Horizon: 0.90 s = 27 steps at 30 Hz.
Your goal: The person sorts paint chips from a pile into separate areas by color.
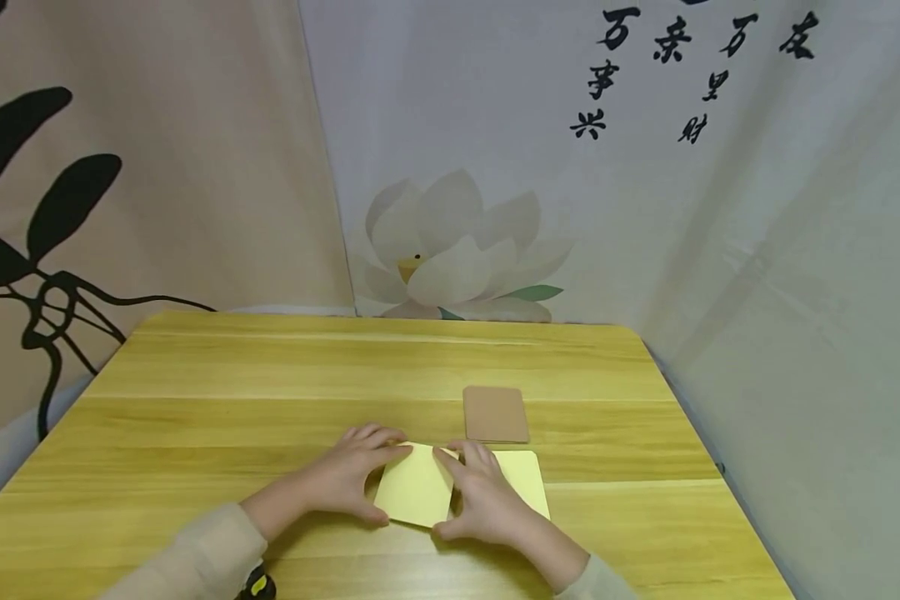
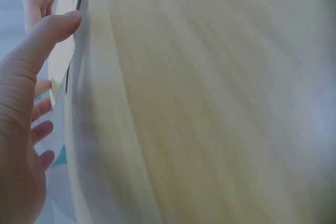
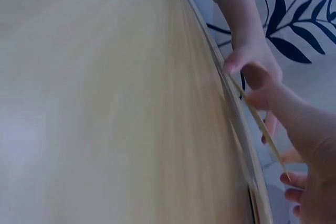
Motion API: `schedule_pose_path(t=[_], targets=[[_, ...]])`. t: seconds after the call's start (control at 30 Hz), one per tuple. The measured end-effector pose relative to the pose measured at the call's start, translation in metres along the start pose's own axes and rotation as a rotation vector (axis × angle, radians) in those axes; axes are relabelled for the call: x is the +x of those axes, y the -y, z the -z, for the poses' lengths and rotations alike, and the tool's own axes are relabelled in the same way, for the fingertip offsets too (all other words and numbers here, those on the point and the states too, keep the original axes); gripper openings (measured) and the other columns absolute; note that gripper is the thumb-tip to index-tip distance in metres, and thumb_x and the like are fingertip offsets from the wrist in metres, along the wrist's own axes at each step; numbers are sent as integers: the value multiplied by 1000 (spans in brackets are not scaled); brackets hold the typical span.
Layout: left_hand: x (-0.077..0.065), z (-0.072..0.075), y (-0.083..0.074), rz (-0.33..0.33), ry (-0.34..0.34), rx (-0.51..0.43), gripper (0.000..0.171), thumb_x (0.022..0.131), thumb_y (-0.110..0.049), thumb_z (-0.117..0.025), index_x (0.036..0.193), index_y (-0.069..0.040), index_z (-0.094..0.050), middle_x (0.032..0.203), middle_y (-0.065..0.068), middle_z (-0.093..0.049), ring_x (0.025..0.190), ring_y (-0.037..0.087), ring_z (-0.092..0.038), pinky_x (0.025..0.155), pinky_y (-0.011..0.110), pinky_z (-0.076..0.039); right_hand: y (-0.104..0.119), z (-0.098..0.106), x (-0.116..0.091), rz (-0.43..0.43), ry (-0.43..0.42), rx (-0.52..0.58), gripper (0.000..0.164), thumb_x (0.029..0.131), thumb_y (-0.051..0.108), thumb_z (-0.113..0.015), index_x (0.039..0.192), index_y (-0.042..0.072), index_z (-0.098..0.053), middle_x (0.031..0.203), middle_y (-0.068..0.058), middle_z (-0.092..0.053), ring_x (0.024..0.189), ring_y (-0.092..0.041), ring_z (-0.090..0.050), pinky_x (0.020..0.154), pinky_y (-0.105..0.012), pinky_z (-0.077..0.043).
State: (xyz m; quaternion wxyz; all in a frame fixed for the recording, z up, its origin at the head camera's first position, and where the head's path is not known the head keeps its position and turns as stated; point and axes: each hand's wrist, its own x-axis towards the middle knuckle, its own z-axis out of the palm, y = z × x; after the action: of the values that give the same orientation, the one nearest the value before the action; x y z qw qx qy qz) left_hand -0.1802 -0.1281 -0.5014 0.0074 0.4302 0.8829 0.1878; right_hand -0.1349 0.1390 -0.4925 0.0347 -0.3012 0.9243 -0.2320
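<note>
A pale yellow square sheet of paper is held between both hands, slightly above the table. My left hand grips its left side, thumb at the near corner and index finger at the far one. On the other side my right hand holds the right edge the same way. Seen nearly edge-on, the sheet slants between the two hands in the right wrist view. A second yellow sheet lies on the table, partly hidden by the right hand.
A brown square card or stack of cards lies behind the second sheet. The wood-grain table meets printed curtains at its back and sides. A black object with a yellow mark shows at the left wrist.
</note>
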Motion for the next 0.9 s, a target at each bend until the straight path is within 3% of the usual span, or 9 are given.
schedule_pose_path(t=[0.4,0.9], targets=[[32,-5,-7,-48,-63,7,97,62,-63,-78,140,-12,-51,140,5,-43,127,19,-34,99,45,-31,-32,22,-5,28,22,62,102,67,42,-83,150,12,-32,147,-11,-28,134,-33,-22,99,-63,-28],[65,-27,-55,13,-122,-1,94,64,-60,-78,138,-9,-52,140,7,-44,127,23,-35,97,46,-30,-71,50,-38,11,56,70,102,64,35,-85,149,13,-35,147,-3,-30,134,-24,-22,99,-53,-35]])
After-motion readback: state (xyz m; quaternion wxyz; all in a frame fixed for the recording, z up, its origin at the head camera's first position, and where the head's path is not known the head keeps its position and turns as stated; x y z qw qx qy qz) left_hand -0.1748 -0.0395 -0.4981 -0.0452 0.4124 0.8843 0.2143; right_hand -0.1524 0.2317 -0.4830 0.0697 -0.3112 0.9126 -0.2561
